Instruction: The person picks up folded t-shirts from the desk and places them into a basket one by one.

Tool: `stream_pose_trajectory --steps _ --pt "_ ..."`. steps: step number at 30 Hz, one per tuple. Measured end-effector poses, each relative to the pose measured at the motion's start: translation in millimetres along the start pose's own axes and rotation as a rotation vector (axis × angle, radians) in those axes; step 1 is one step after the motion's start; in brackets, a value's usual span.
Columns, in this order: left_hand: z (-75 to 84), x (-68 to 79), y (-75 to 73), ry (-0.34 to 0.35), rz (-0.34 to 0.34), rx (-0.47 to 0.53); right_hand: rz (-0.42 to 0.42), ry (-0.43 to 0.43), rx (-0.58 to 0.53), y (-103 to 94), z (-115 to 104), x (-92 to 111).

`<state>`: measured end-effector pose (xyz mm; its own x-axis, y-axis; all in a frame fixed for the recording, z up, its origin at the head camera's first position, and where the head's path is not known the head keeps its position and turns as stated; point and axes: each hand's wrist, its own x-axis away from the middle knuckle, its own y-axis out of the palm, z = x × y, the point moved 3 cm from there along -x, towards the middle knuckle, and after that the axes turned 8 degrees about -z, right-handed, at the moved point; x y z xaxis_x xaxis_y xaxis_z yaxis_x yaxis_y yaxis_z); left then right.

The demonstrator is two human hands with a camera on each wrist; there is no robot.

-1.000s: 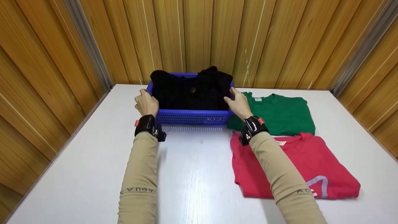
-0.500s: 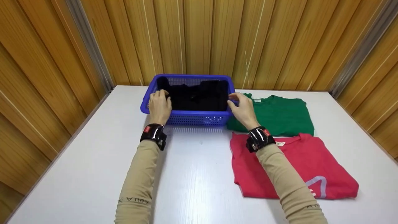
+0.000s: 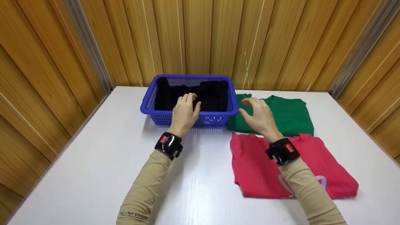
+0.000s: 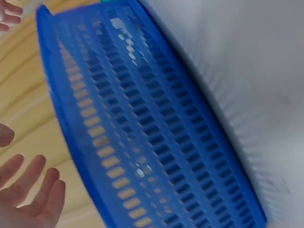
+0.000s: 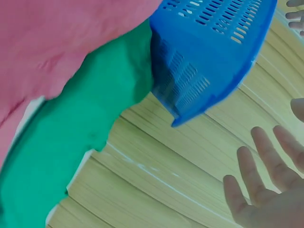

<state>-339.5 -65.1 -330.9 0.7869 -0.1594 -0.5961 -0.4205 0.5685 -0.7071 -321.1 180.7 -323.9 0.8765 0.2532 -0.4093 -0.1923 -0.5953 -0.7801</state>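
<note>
blue basket [image 3: 215, 114] near raised, relaxed hands [image 3: 184, 113]

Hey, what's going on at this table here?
A person's left hand is over the front of a blue basket with a black garment inside. The right hand hangs open beside the basket, above a folded green shirt. Neither hand seems to grip anything. A folded red shirt lies nearer on the white table.

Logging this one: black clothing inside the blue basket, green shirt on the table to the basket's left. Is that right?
Not quite: the green shirt is to the basket's right, as the head view shows. The black clothing is inside the blue basket.
</note>
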Motion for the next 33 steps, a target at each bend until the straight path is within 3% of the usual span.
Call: stream_pose_trajectory --steps 7,15,19,24,33 --pt "34.2 12.2 10.5 -0.021 -0.115 0.1 -0.112 -0.01 0.083 -10.5 7.7 28.4" --pt "63.6 25.6 29.9 -0.009 -0.207 0.21 -0.145 0.019 0.137 -19.7 19.7 48.9" --pt "75.5 29.5 37.2 -0.074 -0.27 0.223 -0.16 0.044 0.135 -30.7 27.2 54.8" --pt "83.7 35.4 46.6 -0.192 -0.35 0.212 -0.24 0.113 0.098 -50.0 44.5 60.3" --pt "88.4 49.2 65.2 -0.299 -0.512 0.124 -0.396 0.299 0.098 -84.6 96.4 75.4"
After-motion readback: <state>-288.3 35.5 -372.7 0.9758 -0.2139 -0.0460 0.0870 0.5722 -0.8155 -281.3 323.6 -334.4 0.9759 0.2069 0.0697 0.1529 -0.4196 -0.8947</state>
